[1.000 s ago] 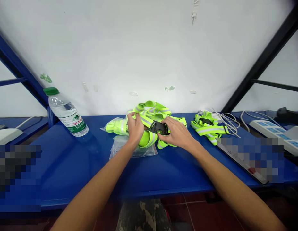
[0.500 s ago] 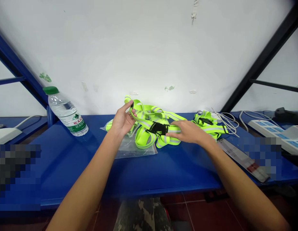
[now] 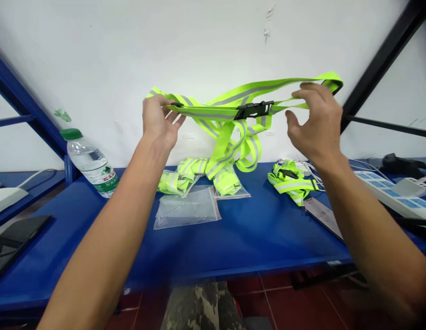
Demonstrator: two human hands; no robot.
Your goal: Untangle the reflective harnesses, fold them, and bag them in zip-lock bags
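Note:
A fluorescent yellow-green reflective vest harness [image 3: 213,112] of elastic straps with grey stripes is held up in front of the wall. My left hand [image 3: 161,119] grips its left end near a small black slider. On the other side, my right hand [image 3: 316,119] holds the strap, thumb apart from the fingers, and a loop passes over behind it. Between both hands sits a fastened black side-release buckle [image 3: 254,110]. Loose straps dangle below, down to the bagged bundles on the table.
The blue table [image 3: 254,233] carries empty clear plastic bags [image 3: 188,208], bagged yellow-green bundles [image 3: 173,182], another harness [image 3: 291,178] and a phone [image 3: 323,214]. A water bottle [image 3: 92,162] stands left. A power strip [image 3: 395,188] lies right; a dark flat device [image 3: 20,238] lies left.
Both hands have lifted the harness off the table and moved apart, stretching the straps between them. The bags and bundles beneath are now uncovered.

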